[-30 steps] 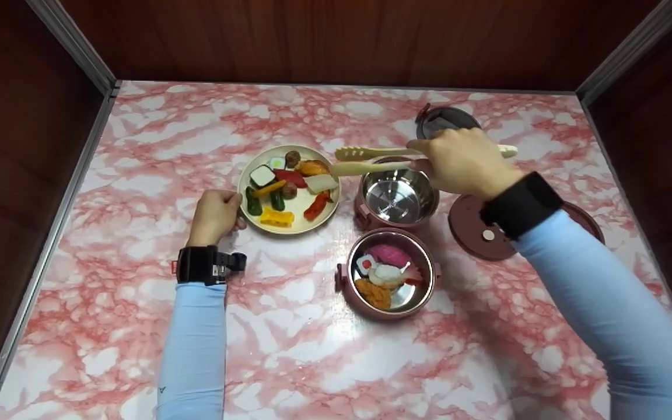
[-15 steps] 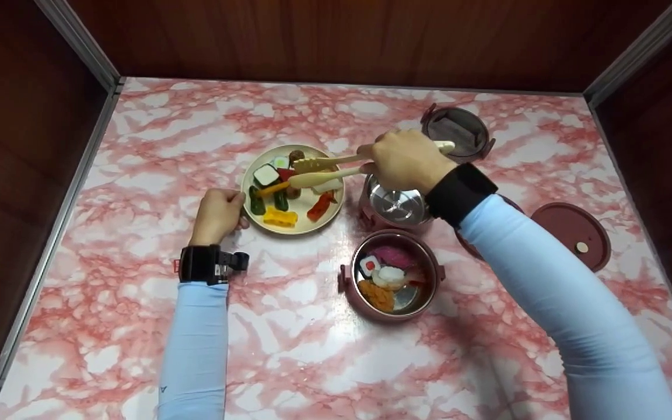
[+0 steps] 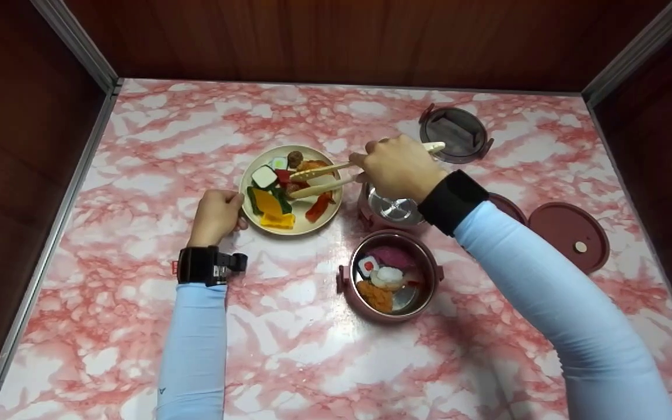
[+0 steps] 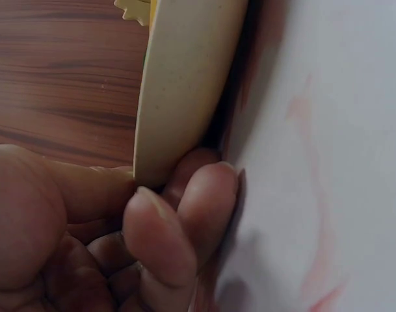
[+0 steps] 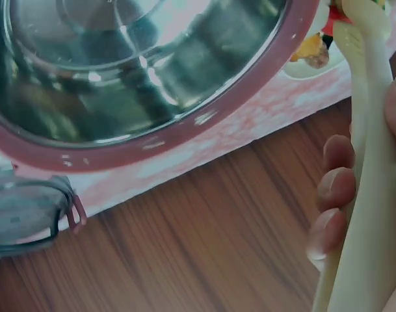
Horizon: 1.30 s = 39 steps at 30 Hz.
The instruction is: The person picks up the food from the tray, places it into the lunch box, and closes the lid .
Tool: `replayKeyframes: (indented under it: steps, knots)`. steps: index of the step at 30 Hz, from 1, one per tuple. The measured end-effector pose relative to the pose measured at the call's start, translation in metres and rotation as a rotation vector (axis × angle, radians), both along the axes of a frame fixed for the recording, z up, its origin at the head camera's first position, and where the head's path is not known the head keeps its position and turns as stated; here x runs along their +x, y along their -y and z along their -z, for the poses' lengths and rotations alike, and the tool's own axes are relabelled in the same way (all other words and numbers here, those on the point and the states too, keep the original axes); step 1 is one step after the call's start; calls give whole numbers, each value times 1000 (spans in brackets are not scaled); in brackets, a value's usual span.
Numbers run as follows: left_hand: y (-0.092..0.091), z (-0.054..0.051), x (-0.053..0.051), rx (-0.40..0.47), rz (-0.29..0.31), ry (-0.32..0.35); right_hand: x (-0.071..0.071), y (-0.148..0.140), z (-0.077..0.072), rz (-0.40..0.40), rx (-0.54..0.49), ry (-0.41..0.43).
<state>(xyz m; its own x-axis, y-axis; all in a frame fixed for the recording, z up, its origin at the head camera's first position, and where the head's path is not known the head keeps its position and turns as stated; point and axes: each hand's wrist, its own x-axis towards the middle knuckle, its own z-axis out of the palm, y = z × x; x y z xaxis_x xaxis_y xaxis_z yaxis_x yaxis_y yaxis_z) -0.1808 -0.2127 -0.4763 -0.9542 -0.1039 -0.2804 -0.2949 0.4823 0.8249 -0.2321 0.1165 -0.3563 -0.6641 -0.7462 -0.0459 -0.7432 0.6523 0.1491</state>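
Note:
My left hand (image 3: 214,219) pinches the left rim of a cream plate (image 3: 254,224); in the left wrist view its fingers (image 4: 158,237) lie against the plate's edge. Play food covers much of the plate: a meatball (image 3: 294,157), a white square piece (image 3: 264,176), a flat orange slice (image 3: 268,202), a yellow wavy piece (image 3: 277,220) and a red pepper (image 3: 319,206). My right hand (image 3: 400,166) grips cream tongs (image 3: 321,170). Their parted tips reach over the plate, around a second brown ball; whether they touch it cannot be told.
Under my right hand stands a pink steel-lined pot (image 3: 394,209). Nearer stands another such pot (image 3: 354,303), with several food pieces inside. A grey lid (image 3: 455,134) lies behind; dark red lids (image 3: 569,233) lie at right. Wooden walls (image 3: 336,41) enclose the table.
My right hand has carried the tongs left, from above the rear pot to over the plate. The orange piece, earlier seen edge-on, now lies flat. My left hand stays at the rim.

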Motion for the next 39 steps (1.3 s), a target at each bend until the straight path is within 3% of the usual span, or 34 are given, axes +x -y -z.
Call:
replayKeyframes:
  steps: [6, 22, 28, 39]
  knots:
    - [-1, 0, 1, -4, -3, -5, 8, 3, 0, -81, 46, -121]
    - [-3, 1, 1, 10, 4, -9, 16, 4, 1, -131, 105, -204]
    - [-4, 1, 1, -2, 0, -14, 19, 4, -2, -188, 119, -269]
    - [0, 1, 1, -24, 1, -15, 16, -15, -19, -39, 15, -127]
